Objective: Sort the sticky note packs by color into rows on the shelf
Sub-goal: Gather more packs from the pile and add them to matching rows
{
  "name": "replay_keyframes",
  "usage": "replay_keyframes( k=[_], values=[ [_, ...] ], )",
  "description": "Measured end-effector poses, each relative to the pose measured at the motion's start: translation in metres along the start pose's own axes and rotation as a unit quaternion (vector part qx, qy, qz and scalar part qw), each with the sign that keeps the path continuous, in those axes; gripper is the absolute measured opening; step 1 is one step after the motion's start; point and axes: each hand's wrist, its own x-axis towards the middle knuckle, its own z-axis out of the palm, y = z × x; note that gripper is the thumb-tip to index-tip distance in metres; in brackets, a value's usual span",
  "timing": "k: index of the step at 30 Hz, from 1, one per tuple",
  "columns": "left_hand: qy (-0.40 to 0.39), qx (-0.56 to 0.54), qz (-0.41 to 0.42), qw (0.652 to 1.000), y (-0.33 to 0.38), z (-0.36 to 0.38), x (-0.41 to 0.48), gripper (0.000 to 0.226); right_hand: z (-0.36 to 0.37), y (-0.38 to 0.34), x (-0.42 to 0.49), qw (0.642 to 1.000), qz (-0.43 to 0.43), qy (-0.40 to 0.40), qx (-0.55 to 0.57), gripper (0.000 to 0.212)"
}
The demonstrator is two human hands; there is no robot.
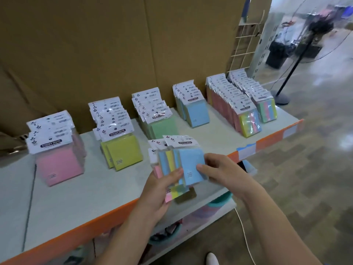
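Shelf (99, 190) w/ sorted rows; both hands grip mixed packs (177, 165).

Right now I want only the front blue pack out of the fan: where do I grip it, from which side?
Probably its free right edge, pinched from the right, as the right hand does: the blue pack lies frontmost in the held stack, and the left hand covers its lower left.

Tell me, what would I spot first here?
The left hand and right hand hold a bunch of mixed packs up front, a blue pack on top. Behind, neat rows cross the shelf: pink row, yellow row, green row, blue row, left to right.
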Motion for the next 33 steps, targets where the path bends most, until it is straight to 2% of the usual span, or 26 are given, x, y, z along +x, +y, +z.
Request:
replay_keyframes(
  k=[3, 6, 9, 12, 15, 18, 28, 31, 33],
  values=[
    [0.042, -0.015, 0.013, 0.999, -0.007, 0.025, 0.014, 0.042, -0.03, 0.002, 0.023, 0.999, -0.009, -0.023, -0.028, 0.003],
    [0.086, -0.04, 0.03, 0.995, -0.01, 0.044, 0.029, 0.045, -0.066, 0.005, 0.051, 0.999, -0.006, -0.025, 0.029, 0.012],
    [0.133, -0.07, 0.053, 0.987, -0.013, 0.055, 0.04, 0.037, -0.099, 0.007, 0.086, 0.998, -0.016, 0.033, 0.052, 0.014],
    [0.159, -0.088, 0.068, 0.981, -0.018, 0.062, 0.044, 0.043, -0.113, 0.008, 0.122, 0.992, -0.03, 0.118, 0.018, 0.014],
    [0.173, -0.097, 0.076, 0.977, -0.025, 0.07, 0.044, 0.046, -0.112, 0.013, 0.15, 0.989, -0.019, 0.127, -0.07, 0.015],
    [0.18, -0.111, 0.069, 0.975, -0.031, 0.077, 0.043, 0.051, -0.107, 0.017, 0.164, 0.982, -0.019, 0.106, -0.157, 0.039],
    [0.127, -0.17, 0.058, 0.976, -0.034, 0.07, 0.037, 0.049, -0.084, 0.014, 0.15, 0.963, -0.012, 0.176, -0.205, 0.051],
    [0.128, -0.149, 0.07, 0.978, -0.032, 0.062, 0.035, 0.035, -0.075, 0.015, 0.121, 0.967, -0.035, 0.188, -0.168, 0.041],
    [0.136, -0.134, 0.071, 0.979, -0.029, 0.055, 0.03, 0.04, -0.065, 0.011, 0.102, 0.983, -0.056, 0.113, -0.132, 0.024]
  ],
)
